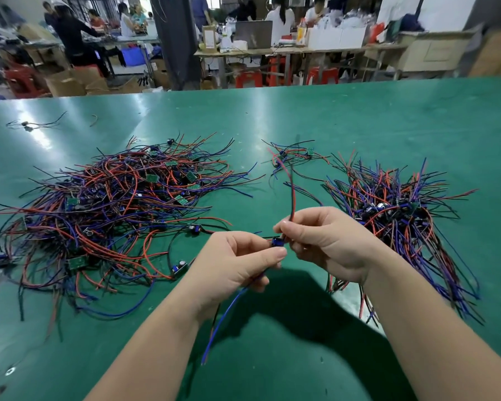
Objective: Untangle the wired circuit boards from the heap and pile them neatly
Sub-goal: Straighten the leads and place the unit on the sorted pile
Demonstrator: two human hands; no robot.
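The tangled heap (pixel 113 209) of wired boards sprawled to the outer side of the left hand (pixel 237 264). Its nearest red loops and one loose board lay just beside that wrist. On the outer side of the right hand (pixel 327 244) lay the sorted pile (pixel 402 215), wires fanned outward, with its near strands running under the right forearm. Beyond both hands, well apart, sat a small cluster (pixel 292 157) of a few boards.

Bare green table (pixel 359 125) stretched between heap and pile, ahead of the fingertips and beneath the forearms. Its far edge ran well past the cluster.

One wired circuit board (pixel 278 242) was held between the two hands, above the table. The left thumb and forefinger pinched the small blue-topped board itself. The right fingers were curled round its red and black wires (pixel 292 192) just beside the board. Those wires rose away from the right hand toward the cluster, while a blue wire (pixel 223 319) trailed from under the left palm back toward the person. The long axis thus ran roughly fore and aft.
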